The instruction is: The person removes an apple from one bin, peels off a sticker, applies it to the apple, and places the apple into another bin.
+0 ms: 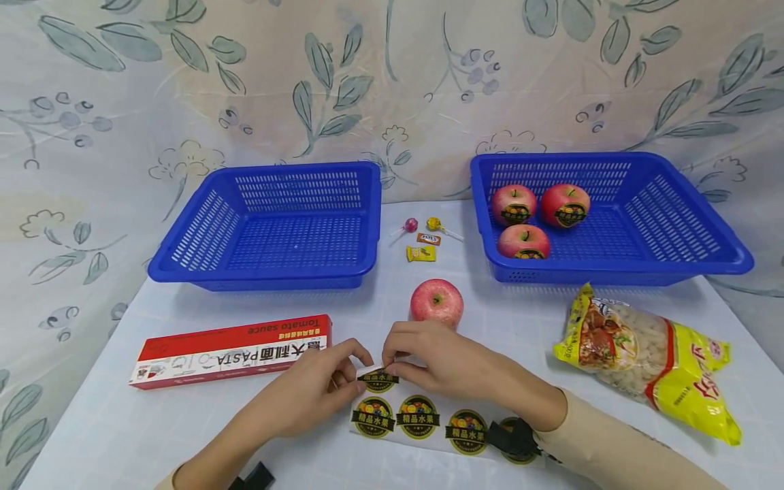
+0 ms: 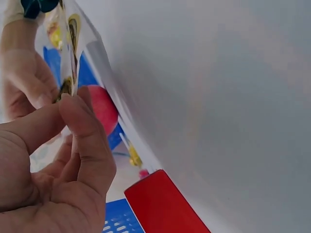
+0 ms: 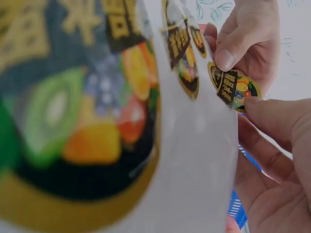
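A white sheet of round black-and-gold fruit stickers (image 1: 418, 416) lies on the table, its far left corner lifted. My left hand (image 1: 309, 388) pinches that corner between thumb and forefinger. My right hand (image 1: 444, 357) pinches the edge of the corner sticker (image 3: 235, 90), close beside the left thumb. In the right wrist view, this sticker still overlaps the sheet's edge between both thumbs. One red apple (image 1: 437, 301) without a visible label sits just beyond my right hand, which partly hides its lower edge.
A blue basket (image 1: 294, 275) stands back left; another blue basket (image 1: 612, 267) at back right holds three labelled apples (image 1: 566, 204). Lollipops (image 1: 434, 224) and small wrapped sweets (image 1: 421, 254) lie between them. A red-and-white pasta box (image 1: 233, 350) is left, a yellow food bag (image 1: 649, 361) right.
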A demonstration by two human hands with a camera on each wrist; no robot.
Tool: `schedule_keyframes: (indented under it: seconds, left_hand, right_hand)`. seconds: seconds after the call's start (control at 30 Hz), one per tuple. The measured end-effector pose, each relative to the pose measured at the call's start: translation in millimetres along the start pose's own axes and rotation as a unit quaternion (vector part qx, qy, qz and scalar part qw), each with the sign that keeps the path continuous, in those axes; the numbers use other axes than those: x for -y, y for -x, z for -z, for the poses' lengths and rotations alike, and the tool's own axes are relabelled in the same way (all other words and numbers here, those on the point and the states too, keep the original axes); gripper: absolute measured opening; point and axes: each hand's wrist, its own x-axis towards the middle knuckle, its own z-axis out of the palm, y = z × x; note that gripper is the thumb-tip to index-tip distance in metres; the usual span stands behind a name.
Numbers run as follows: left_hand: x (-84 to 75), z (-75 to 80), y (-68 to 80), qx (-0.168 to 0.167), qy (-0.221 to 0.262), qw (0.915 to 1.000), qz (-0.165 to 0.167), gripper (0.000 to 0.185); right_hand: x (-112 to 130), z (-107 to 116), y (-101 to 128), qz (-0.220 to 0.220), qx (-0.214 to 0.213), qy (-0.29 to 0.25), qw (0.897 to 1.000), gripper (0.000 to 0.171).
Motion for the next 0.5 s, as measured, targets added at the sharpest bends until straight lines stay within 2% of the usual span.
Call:
schedule_keyframes:
  seconds: [0.1, 0.33, 0.5]
  left_hand:
    - [1.2, 1.4, -1.2, 0.010, 0.003, 0.9999, 0.005, 0.022]
    - [0.2, 4.6, -2.4, 0.024, -0.005, 0.9995, 0.018, 0.034]
    - [0.7, 6.1, -1.7, 0.034, -0.022, 0.9991, 0.008, 0.037]
  right_hand:
    - [0, -2, 1, -0.008, 0.004, -0.012, 1.000, 0.006]
    - [3, -7, 2, -0.023, 0.000, -0.025, 0.999, 0.004]
    - [4, -11, 3, -0.018, -0.012, -0.037, 0.999, 0.005]
